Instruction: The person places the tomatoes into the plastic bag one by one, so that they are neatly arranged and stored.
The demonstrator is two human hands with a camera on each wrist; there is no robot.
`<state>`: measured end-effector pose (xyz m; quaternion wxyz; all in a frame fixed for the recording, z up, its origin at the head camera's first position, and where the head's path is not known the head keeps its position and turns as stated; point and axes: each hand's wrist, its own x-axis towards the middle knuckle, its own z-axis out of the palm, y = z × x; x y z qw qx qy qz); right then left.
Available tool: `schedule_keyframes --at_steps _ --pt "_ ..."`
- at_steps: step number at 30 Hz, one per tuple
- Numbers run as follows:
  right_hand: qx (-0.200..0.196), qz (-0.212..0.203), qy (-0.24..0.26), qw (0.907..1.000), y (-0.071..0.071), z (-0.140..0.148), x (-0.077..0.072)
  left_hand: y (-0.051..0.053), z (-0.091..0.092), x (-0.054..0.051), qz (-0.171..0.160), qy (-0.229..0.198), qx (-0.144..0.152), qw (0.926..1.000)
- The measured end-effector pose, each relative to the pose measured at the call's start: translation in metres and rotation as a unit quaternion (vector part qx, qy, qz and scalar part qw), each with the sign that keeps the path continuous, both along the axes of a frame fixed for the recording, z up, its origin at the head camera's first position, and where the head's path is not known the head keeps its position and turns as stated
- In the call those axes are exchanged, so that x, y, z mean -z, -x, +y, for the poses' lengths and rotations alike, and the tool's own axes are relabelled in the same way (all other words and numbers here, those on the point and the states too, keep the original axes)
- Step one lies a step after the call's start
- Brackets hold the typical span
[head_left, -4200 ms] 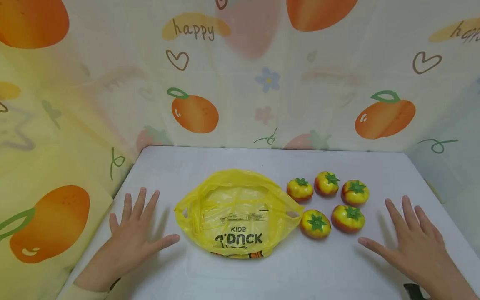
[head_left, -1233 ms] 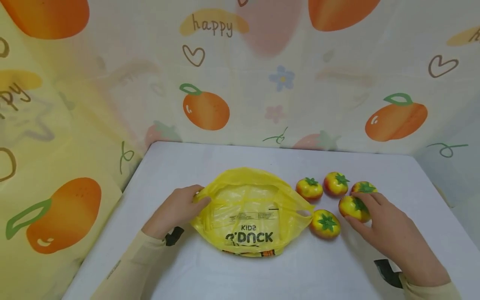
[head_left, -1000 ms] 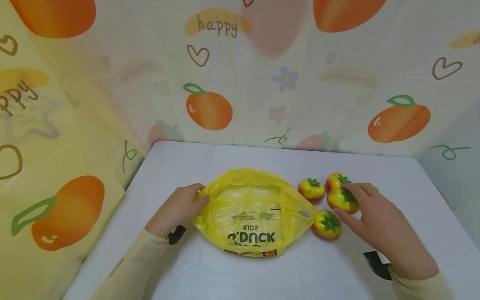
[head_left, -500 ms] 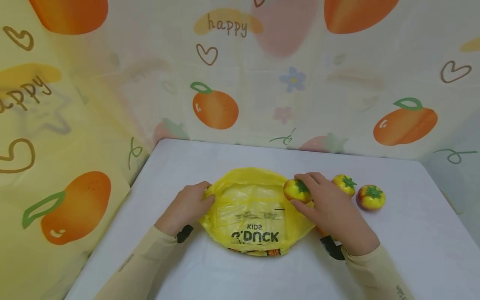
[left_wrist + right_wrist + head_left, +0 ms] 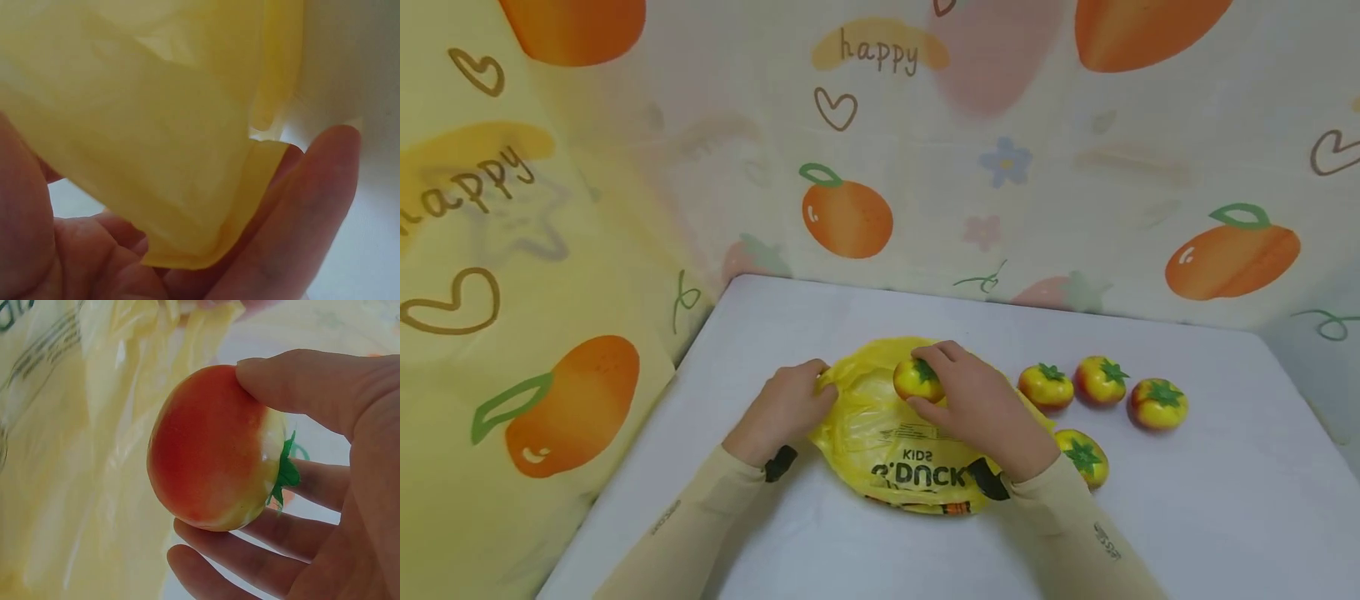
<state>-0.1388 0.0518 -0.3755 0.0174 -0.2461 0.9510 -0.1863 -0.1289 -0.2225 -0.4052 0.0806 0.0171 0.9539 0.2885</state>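
A yellow plastic bag (image 5: pixel 880 433) with black print lies in the middle of the table. The left hand (image 5: pixel 786 408) grips its left edge; in the left wrist view the bag's yellow film (image 5: pixel 169 125) lies between thumb and fingers (image 5: pixel 312 200). Above the bag's upper part, the right hand (image 5: pixel 981 404) holds a yellow-red fruit with green leaves (image 5: pixel 917 380). The right wrist view shows this fruit (image 5: pixel 209 450) pinched between the thumb and the fingers of the right hand (image 5: pixel 325 475), its red side towards the camera.
Three similar fruits stand in a row right of the bag: one (image 5: pixel 1047 387), another (image 5: pixel 1101 381) and a third (image 5: pixel 1158 404). A fourth fruit (image 5: pixel 1084 458) sits nearer, partly behind the right sleeve. A printed cloth (image 5: pixel 925 167) hangs behind the white table (image 5: pixel 865 558).
The left hand has moved from beside the bag to grip its left edge. The right hand has taken hold of one fruit and carried it left, over the bag. The head view has shifted.
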Motion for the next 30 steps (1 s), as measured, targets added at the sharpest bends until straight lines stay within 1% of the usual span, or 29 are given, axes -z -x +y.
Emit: schedule_keyframes --at_steps 7,15,18,22,27,30 --pt "-0.011 0.004 0.020 0.9997 0.006 -0.020 0.009 0.003 0.005 -0.001 -0.011 -0.010 -0.012 0.9998" --pt "-0.005 -0.008 0.033 0.9994 0.014 -0.034 0.021 0.004 0.008 -0.002 -0.017 -0.013 -0.010 0.9997" --pt "-0.008 -0.005 0.037 0.9993 0.016 -0.037 0.025 0.004 0.008 -0.003 -0.021 -0.013 -0.012 0.9996" --pt "-0.017 0.004 0.039 0.9991 0.017 -0.040 0.027 0.003 0.007 -0.002 -0.019 -0.009 -0.016 0.9996" --pt "-0.023 -0.003 0.034 0.9992 0.018 -0.044 0.029 0.002 0.003 0.001 -0.018 -0.006 -0.012 0.9998" --pt "-0.026 -0.003 0.035 0.9990 0.020 -0.047 0.030 0.002 0.001 0.001 -0.014 -0.002 -0.014 0.9998"
